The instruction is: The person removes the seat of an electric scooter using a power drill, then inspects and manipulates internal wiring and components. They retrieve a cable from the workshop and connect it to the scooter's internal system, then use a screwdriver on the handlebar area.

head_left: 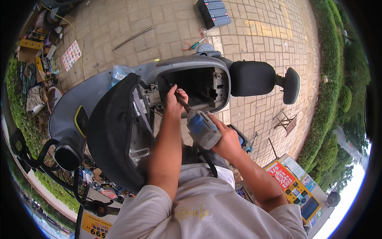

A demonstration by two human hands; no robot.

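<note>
A grey electric scooter [75,99] lies across the view with its black seat [115,127] flipped up on the left. Under it, the storage compartment [225,85] stands exposed, dark inside. My right hand [227,137] grips a worn grey-and-blue power driver [203,129] above the compartment's near edge. Its dark shaft points up and left into the opening. My left hand [176,99] is closed around that shaft, ahead of the driver's body. The shaft's tip is hard to make out against the dark compartment, and my right palm is hidden behind the driver.
A backrest pad [252,78] sits right of the compartment. On the paving beyond are a battery pack [215,14], a green-handled screwdriver [195,45] and a metal rod [132,38]. A small wooden stool [285,121] stands right. Cluttered boxes [32,44] line the left.
</note>
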